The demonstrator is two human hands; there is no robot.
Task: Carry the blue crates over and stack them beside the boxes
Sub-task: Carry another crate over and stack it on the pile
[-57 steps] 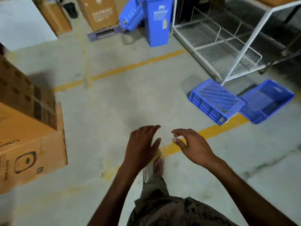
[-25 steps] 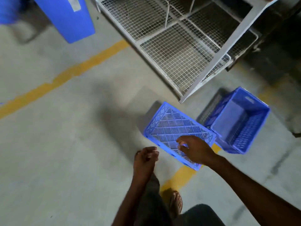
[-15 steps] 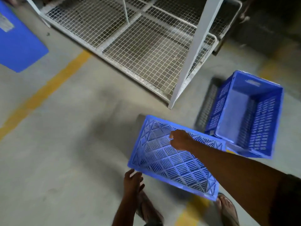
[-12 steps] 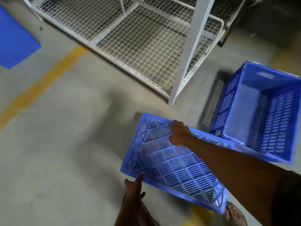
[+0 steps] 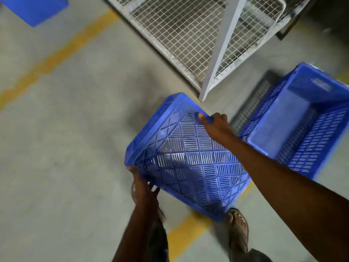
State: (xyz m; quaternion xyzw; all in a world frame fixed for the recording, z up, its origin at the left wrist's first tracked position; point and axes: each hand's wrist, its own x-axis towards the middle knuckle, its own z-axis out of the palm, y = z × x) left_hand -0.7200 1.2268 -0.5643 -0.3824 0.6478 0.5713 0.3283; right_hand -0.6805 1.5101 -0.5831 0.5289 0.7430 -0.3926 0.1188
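A blue bin [image 5: 35, 8] juts into the upper left corner of a concrete floor [image 5: 75, 148] crossed by a yellow painted line [image 5: 56, 55]. At centre, a person bends over an overturned blue crate [image 5: 188, 159], its slotted underside facing up and tilted. The left hand [image 5: 143, 188] grasps the crate's near left corner, fingers tucked beneath the rim. The right hand [image 5: 215, 122] reaches across the base and clasps the far edge, thumb on top and fingers curled over the rim. The crate's near right corner sits just beside a sandalled foot [image 5: 238, 224], over a second yellow stripe [image 5: 187, 231]; whether the crate is clear of the floor cannot be told. Behind it stands a wire mesh rack [image 5: 188, 31] with a white post [image 5: 219, 48] planted just beyond the crate's far corner. To the right, a second blue crate [image 5: 294, 125] sits open side up, close beside the first; the right forearm hides whether they touch.
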